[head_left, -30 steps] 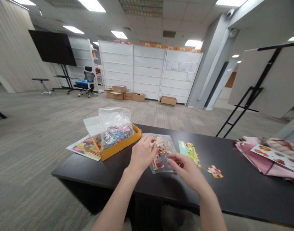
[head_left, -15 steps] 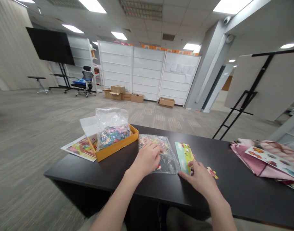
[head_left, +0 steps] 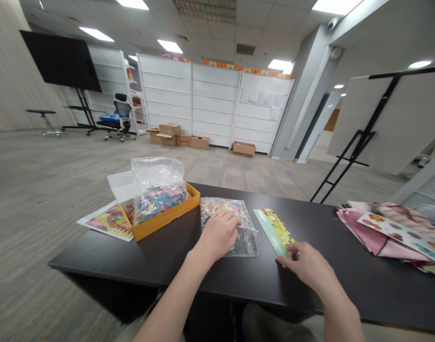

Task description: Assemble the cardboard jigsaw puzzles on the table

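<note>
A clear plastic bag (head_left: pixel 251 244) with colourful jigsaw pieces inside lies flat on the dark table. My left hand (head_left: pixel 219 235) rests over it, fingers curled; whatever is under the fingertips is hidden. To the right of the bag is a strip of joined jigsaw puzzle (head_left: pixel 272 225), pale blue on one side and yellow-green on the other, with a knobbly right edge. The thumb and fingers of my right hand (head_left: pixel 308 266) close on its near end, which they partly cover.
An orange box (head_left: pixel 167 220) holds another plastic bag of pieces (head_left: pixel 162 199). A printed picture sheet (head_left: pixel 110 223) sticks out beneath it at the table's left edge. Pink cloths (head_left: pixel 363 232) and a sticker sheet (head_left: pixel 402 235) lie at the right end of the black table (head_left: pixel 238 285).
The puzzle strip has turned, its near end swinging right with my right hand. A loose piece seen beside that hand earlier is now out of sight. My left hand stays over the bag.
</note>
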Motion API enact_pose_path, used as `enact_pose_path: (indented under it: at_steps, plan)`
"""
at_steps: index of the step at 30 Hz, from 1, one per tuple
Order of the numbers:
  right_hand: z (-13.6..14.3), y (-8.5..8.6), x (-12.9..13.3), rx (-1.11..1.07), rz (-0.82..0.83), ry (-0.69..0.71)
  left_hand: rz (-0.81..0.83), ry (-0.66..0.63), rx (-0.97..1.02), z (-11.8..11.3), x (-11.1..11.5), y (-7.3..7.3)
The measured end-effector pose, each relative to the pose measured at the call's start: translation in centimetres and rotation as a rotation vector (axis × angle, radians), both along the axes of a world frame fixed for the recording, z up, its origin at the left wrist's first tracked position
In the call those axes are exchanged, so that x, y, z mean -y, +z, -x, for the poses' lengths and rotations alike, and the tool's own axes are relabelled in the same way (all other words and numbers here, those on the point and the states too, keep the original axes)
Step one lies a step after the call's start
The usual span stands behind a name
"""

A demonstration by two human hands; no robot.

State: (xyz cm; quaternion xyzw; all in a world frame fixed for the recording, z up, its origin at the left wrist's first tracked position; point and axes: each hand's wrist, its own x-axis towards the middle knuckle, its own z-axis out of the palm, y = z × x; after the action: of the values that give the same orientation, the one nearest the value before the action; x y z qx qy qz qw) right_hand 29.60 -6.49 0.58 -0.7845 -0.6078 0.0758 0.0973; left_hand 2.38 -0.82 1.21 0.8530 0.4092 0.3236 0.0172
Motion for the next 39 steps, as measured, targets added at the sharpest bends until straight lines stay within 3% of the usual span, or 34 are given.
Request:
enact_pose_path:
  at_steps: [14,23,30,34,39]
  plan:
    - [1.2,-0.5,-0.5,0.055,-0.023,-0.039,0.0,0.0,-0.033,-0.1,0.8,0.4]
    - [0.5,-1.1,-0.6,0.034,-0.046,0.117,0.004,-0.005,-0.069,-0.5,1.0,0.5]
    - [0.4,-1.0,-0.5,-0.002,-0.051,0.139,0.015,-0.003,-0.076,-0.6,0.9,0.0]
    - [-0.8,-0.7,-0.5,-0.236,-0.055,0.168,0.045,0.026,-0.038,-0.4,0.8,0.4]
    - [-0.9,0.3,-0.2,-0.746,-0.155,0.246,0.109,0.208,0.096,0.3,0.7,1.6]
